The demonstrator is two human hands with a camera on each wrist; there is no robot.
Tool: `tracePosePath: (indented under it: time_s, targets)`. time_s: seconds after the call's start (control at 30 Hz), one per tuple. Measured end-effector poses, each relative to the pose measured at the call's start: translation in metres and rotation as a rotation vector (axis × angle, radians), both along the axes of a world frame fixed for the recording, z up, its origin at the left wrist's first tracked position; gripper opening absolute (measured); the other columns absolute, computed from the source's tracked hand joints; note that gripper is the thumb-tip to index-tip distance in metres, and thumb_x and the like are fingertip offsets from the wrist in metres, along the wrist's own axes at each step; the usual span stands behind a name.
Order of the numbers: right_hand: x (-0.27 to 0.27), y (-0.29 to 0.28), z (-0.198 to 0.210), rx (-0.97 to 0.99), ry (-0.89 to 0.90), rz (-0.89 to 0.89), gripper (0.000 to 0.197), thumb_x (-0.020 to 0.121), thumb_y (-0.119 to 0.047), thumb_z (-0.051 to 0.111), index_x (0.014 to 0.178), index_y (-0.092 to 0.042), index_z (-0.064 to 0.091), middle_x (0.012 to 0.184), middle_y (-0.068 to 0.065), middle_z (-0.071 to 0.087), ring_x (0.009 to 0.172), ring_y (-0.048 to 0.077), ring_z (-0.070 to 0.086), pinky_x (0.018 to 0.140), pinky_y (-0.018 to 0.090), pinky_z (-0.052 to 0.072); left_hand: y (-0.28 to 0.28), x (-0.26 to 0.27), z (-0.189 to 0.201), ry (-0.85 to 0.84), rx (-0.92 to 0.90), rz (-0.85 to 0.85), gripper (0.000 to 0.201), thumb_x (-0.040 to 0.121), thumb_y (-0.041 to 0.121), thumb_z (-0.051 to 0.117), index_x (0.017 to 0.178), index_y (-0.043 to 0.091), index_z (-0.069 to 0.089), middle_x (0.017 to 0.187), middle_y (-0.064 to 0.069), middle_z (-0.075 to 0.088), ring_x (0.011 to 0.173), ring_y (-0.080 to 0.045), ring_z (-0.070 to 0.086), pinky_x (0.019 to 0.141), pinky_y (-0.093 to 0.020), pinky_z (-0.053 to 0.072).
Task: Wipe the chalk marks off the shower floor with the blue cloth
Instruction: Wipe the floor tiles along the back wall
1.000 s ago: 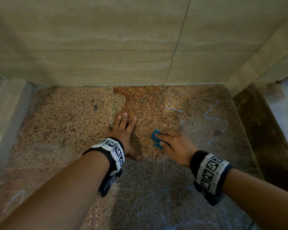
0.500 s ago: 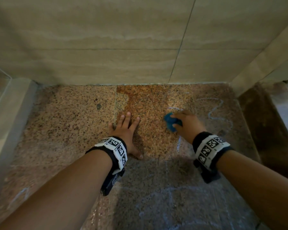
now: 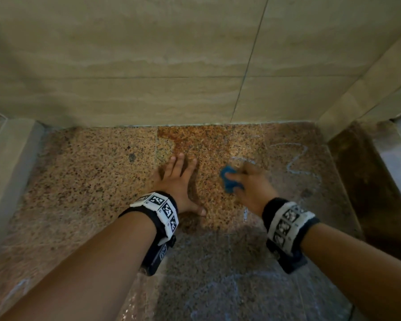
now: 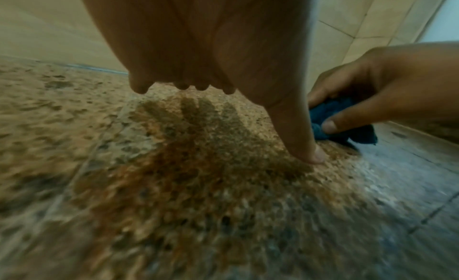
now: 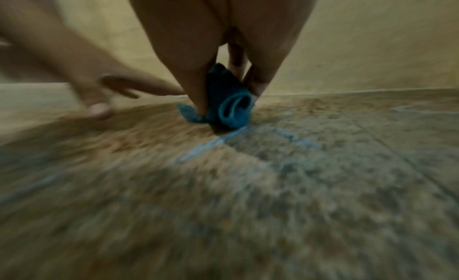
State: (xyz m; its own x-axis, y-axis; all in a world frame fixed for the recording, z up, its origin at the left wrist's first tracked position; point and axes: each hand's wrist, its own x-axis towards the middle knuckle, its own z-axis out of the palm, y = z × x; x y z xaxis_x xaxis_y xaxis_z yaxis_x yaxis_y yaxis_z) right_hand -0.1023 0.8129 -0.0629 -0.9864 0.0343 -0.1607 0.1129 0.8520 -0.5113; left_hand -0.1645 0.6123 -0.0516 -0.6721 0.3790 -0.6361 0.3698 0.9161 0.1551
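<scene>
Right-wrist view puts your thumb and fingers [image 5: 196, 88] curled tight round the small bunched blue cloth [image 5: 231, 109], with its folded lower edge down on the speckled brown granite shower floor [image 5: 323, 186]. A pale chalk line [image 5: 211, 145] starts right at that edge and runs toward the near side, so you are already on a mark; drag along the line rather than across it, and the cloth should lift more chalk in one pass.

Seen from the head camera, your right hand [image 3: 250, 188] works the cloth [image 3: 228, 181] just right of the floor's middle, near the far wall. Only a small wad shows beyond your fingers. Letting a broader face of it lie on the stone would probably clean faster than scrubbing with a knot.

Your left hand [image 3: 178, 181] lies flat with fingers straight and slightly spread, thumb out, just left of the cloth and apart from it. Keep it planted as your brace, since the stone looks glossy and may be slick.

Plenty of chalk is left: a zigzag chalk squiggle [image 3: 296, 163] to the right and fainter chalk strokes [image 3: 229, 288] on the darker near part of the floor. I judge the job well short of done. Finish this patch, then move rightward and nearer.
</scene>
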Motion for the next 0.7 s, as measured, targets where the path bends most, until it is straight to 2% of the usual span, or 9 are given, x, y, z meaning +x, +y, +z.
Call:
tracePosePath:
  time_s: [0.1, 0.2, 0.27, 0.33, 0.4, 0.47, 0.5, 0.6, 0.7]
  targets:
    - [0.007, -0.007, -0.007, -0.173, -0.146, -0.034, 0.033, 0.09, -0.009, 0.055, 0.12, -0.02, 0.063, 0.114, 0.013, 0.053, 0.103, 0.028, 0.049, 0.082, 0.026, 0.033, 0.009, 0.001, -0.006, -0.074, -0.021, -0.032, 0.136, 0.062, 0.071, 0.074, 0.147, 0.034, -0.027, 0.151, 0.001, -0.041, 0.143, -0.023, -0.03, 0.115, -0.057, -0.009]
    - [-0.026, 0.019, -0.002, -0.325, -0.15, -0.304, 0.038, 0.092, -0.01, 0.054, 0.128, -0.017, 0.057, 0.126, 0.013, 0.048, 0.113, 0.03, 0.049, 0.091, 0.026, 0.035, 0.008, 0.001, -0.009, -0.1, -0.027, -0.037, 0.138, 0.061, 0.07, 0.075, 0.146, 0.034, -0.027, 0.151, 0.002, -0.041, 0.143, -0.024, -0.03, 0.115, -0.058, -0.009]
    - [-0.041, 0.034, 0.002, -0.145, -0.142, -0.35, 0.04, 0.093, -0.01, 0.052, 0.133, -0.015, 0.052, 0.133, 0.013, 0.045, 0.116, 0.031, 0.048, 0.094, 0.025, 0.036, 0.008, 0.0, -0.009, -0.097, -0.025, -0.035, 0.138, 0.061, 0.07, 0.075, 0.147, 0.034, -0.027, 0.151, 0.002, -0.041, 0.143, -0.023, -0.03, 0.115, -0.058, -0.009]
    - [-0.044, 0.025, 0.0, -0.007, -0.139, -0.295, 0.038, 0.093, -0.012, 0.052, 0.131, -0.015, 0.054, 0.13, 0.013, 0.049, 0.114, 0.029, 0.051, 0.09, 0.027, 0.038, 0.007, 0.0, -0.009, -0.089, -0.02, -0.035, 0.138, 0.061, 0.07, 0.075, 0.147, 0.035, -0.026, 0.151, 0.002, -0.04, 0.143, -0.023, -0.03, 0.115, -0.058, -0.009]
    - [-0.038, 0.007, -0.005, 0.033, -0.104, -0.113, 0.019, 0.091, -0.012, 0.055, 0.108, -0.016, 0.063, 0.108, 0.011, 0.057, 0.095, 0.024, 0.056, 0.079, 0.03, 0.043, 0.007, 0.001, -0.011, -0.083, -0.017, -0.032, 0.138, 0.06, 0.07, 0.075, 0.146, 0.035, -0.027, 0.151, 0.003, -0.04, 0.143, -0.023, -0.029, 0.115, -0.057, -0.009]
    - [-0.037, 0.002, 0.001, 0.096, -0.06, 0.007, 0.006, 0.091, -0.009, 0.057, 0.087, -0.012, 0.057, 0.089, 0.007, 0.055, 0.077, 0.018, 0.055, 0.069, 0.024, 0.043, 0.007, 0.002, -0.012, -0.079, -0.019, -0.032, 0.137, 0.06, 0.071, 0.074, 0.146, 0.036, -0.027, 0.151, 0.003, -0.04, 0.143, -0.022, -0.029, 0.115, -0.056, -0.009]
    - [-0.043, 0.008, 0.003, 0.115, -0.076, 0.051, 0.006, 0.092, -0.008, 0.055, 0.094, -0.01, 0.06, 0.095, 0.01, 0.058, 0.082, 0.02, 0.057, 0.072, 0.022, 0.044, 0.006, 0.002, -0.011, -0.081, -0.021, -0.033, 0.137, 0.061, 0.071, 0.074, 0.146, 0.037, -0.027, 0.151, 0.004, -0.04, 0.143, -0.022, -0.028, 0.116, -0.056, -0.009]
    - [-0.062, 0.032, 0.007, -0.009, -0.148, -0.277, 0.038, 0.095, -0.004, 0.047, 0.13, -0.014, 0.055, 0.133, 0.013, 0.052, 0.119, 0.03, 0.05, 0.096, 0.025, 0.035, 0.006, 0.002, -0.01, -0.089, -0.019, -0.03, 0.136, 0.061, 0.071, 0.074, 0.146, 0.037, -0.027, 0.151, 0.004, -0.04, 0.143, -0.022, -0.029, 0.116, -0.056, -0.009]
    - [-0.057, 0.025, 0.005, -0.157, -0.072, -0.359, 0.021, 0.092, -0.006, 0.053, 0.111, -0.009, 0.062, 0.113, 0.015, 0.06, 0.102, 0.031, 0.058, 0.088, 0.036, 0.045, 0.007, 0.0, -0.01, -0.094, -0.022, -0.029, 0.137, 0.06, 0.071, 0.074, 0.145, 0.037, -0.028, 0.151, 0.003, -0.041, 0.143, -0.022, -0.03, 0.116, -0.057, -0.008]
